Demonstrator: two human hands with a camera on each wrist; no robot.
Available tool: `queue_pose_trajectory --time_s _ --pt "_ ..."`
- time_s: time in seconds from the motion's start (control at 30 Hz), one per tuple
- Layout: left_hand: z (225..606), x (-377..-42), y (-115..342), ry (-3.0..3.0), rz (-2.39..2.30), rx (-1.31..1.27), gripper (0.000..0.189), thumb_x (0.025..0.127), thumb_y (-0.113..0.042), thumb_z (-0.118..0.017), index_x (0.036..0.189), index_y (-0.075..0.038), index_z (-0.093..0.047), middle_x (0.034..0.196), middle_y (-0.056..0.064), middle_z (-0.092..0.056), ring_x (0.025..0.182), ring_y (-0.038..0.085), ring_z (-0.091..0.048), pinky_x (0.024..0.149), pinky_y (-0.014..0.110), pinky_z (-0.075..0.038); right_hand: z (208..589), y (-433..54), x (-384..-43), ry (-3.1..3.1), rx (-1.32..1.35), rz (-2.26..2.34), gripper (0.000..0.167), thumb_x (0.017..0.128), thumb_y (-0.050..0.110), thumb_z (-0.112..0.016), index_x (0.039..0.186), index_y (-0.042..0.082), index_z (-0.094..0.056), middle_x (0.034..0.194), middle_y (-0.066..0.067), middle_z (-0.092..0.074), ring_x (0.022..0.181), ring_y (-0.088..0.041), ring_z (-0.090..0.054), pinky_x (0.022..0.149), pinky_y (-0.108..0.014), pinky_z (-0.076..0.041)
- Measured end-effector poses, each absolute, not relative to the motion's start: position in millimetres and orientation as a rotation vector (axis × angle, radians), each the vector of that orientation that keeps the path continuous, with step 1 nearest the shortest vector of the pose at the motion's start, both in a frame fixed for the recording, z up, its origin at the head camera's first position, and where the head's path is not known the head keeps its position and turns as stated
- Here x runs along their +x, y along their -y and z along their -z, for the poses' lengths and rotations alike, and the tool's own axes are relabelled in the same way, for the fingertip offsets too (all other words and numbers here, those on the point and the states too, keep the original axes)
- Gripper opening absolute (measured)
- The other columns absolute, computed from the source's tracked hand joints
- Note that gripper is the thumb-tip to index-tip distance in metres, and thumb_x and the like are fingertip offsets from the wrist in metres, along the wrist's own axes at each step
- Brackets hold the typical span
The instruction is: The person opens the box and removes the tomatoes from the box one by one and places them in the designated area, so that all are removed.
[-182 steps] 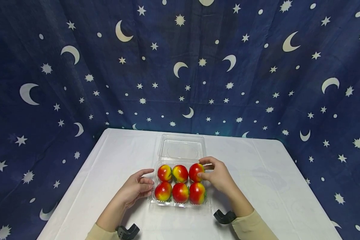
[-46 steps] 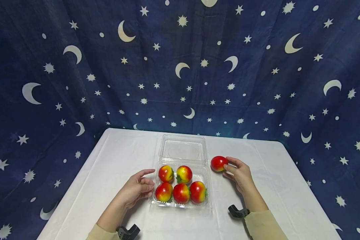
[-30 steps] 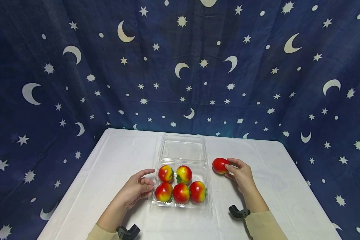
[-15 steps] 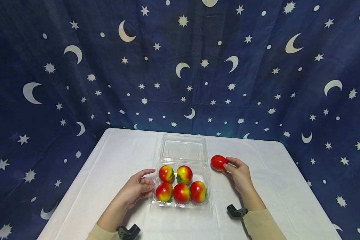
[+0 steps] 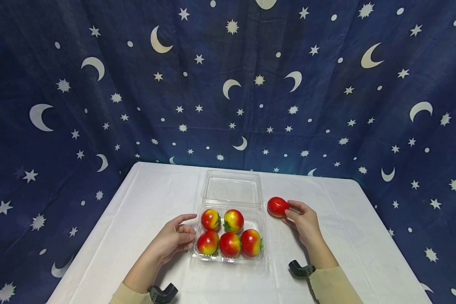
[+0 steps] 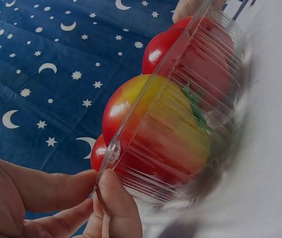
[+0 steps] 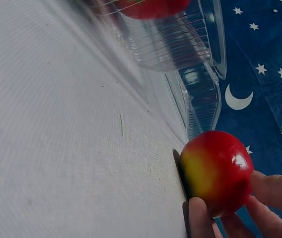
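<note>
A clear plastic clamshell box (image 5: 264, 253) lies open on the table, its lid (image 5: 232, 188) folded back. Several round, glossy red-and-yellow fruits with green leafy tops sit in its base, two in the back row, among them a left one (image 5: 210, 220); the back right spot is bare. My left hand (image 5: 173, 239) pinches the box's left rim between thumb and fingers, plain in the left wrist view. To the right of the box, my right hand (image 5: 305, 221) grips another such fruit (image 7: 216, 171) with thumb and fingertips, close over the cloth beside its shadow.
A white cloth (image 5: 327, 219) covers the table. Behind and on both sides hangs a dark blue curtain (image 5: 197, 93) printed with moons and stars. Black cameras sit on both wrists, such as the right wrist mount (image 5: 301, 269).
My right hand has lifted the back right fruit out of the box and carried it rightward. The middle back fruit has turned, showing its leaves. Lately the held fruit shifts only slightly. My left hand stays put.
</note>
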State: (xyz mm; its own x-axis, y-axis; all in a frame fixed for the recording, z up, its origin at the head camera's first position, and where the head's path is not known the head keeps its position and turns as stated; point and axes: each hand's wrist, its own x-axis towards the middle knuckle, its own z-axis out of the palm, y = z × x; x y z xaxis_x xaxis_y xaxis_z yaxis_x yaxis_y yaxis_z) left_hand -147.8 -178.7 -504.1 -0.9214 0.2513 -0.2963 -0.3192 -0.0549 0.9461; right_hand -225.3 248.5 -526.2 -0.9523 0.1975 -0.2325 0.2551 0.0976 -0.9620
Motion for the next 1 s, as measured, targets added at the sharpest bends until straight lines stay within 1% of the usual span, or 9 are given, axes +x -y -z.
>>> queue_pose_trajectory --time_s 0.13,0.4,0.63,0.77,0.83,0.93,1.0 --pt "503.5 -147.8 178.5 -1.845 -2.034 -0.074 0.071 0.094 0.006 -0.066 0.160 0.000 -0.040 0.094 0.010 -0.067 0.072 0.014 -0.062 0.070 0.025 -0.064 524.6 -250.7 -223.7 -2.298 0.467 2.023 0.056 0.099 0.003 -0.068 0.154 0.001 -0.053 0.159 -0.020 -0.053 0.116 -0.018 -0.068 0.088 -0.033 -0.067" --pt "503.7 -147.0 178.2 -1.852 -2.031 -0.065 0.072 0.094 0.007 -0.067 0.160 0.001 -0.040 0.094 0.010 -0.068 0.072 0.016 -0.063 0.070 0.026 -0.065 519.7 -256.3 -218.5 -2.280 0.456 2.037 0.055 0.103 0.006 -0.067 0.155 0.001 -0.051 0.160 -0.020 -0.052 0.105 -0.009 -0.071 0.090 -0.031 -0.066" --pt "504.9 -148.1 178.9 -1.843 -2.030 -0.067 0.071 0.095 0.007 -0.065 0.161 0.000 -0.039 0.092 0.006 -0.068 0.072 0.014 -0.063 0.070 0.026 -0.065 513.9 -261.4 -214.3 -2.260 0.445 2.072 0.056 0.103 0.005 -0.067 0.156 -0.001 -0.049 0.160 -0.022 -0.051 0.102 -0.009 -0.072 0.091 -0.033 -0.066" --pt "505.5 -147.8 178.7 -1.847 -2.031 -0.063 0.072 0.095 0.006 -0.066 0.161 0.001 -0.039 0.093 0.008 -0.068 0.072 0.014 -0.064 0.070 0.026 -0.065 509.9 -262.7 -211.6 -2.256 0.425 2.097 0.056 0.103 0.004 -0.066 0.156 -0.003 -0.048 0.160 -0.023 -0.050 0.100 -0.008 -0.072 0.091 -0.034 -0.066" --pt "505.7 -147.8 178.6 -1.850 -2.028 -0.063 0.072 0.095 0.005 -0.067 0.161 0.001 -0.039 0.093 0.007 -0.067 0.072 0.014 -0.064 0.070 0.026 -0.065 508.0 -262.6 -209.9 -2.264 0.413 2.107 0.055 0.103 0.004 -0.066 0.155 -0.003 -0.049 0.159 -0.023 -0.050 0.100 -0.008 -0.072 0.092 -0.035 -0.067" --pt "505.9 -148.2 178.7 -1.851 -2.024 -0.066 0.072 0.095 0.006 -0.066 0.161 0.000 -0.039 0.092 0.005 -0.067 0.072 0.015 -0.064 0.070 0.026 -0.065 504.6 -262.1 -207.3 -2.278 0.389 2.117 0.054 0.103 0.004 -0.067 0.154 -0.003 -0.050 0.153 -0.019 -0.056 0.101 -0.008 -0.072 0.092 -0.033 -0.067" --pt "506.1 -148.4 178.7 -1.850 -2.023 -0.067 0.072 0.095 0.006 -0.066 0.162 0.000 -0.038 0.092 0.004 -0.067 0.073 0.015 -0.064 0.070 0.026 -0.065 502.0 -261.4 -205.7 -2.275 0.375 2.135 0.053 0.103 0.003 -0.067 0.153 -0.003 -0.051 0.146 -0.011 -0.062 0.102 -0.008 -0.072 0.091 -0.032 -0.067"
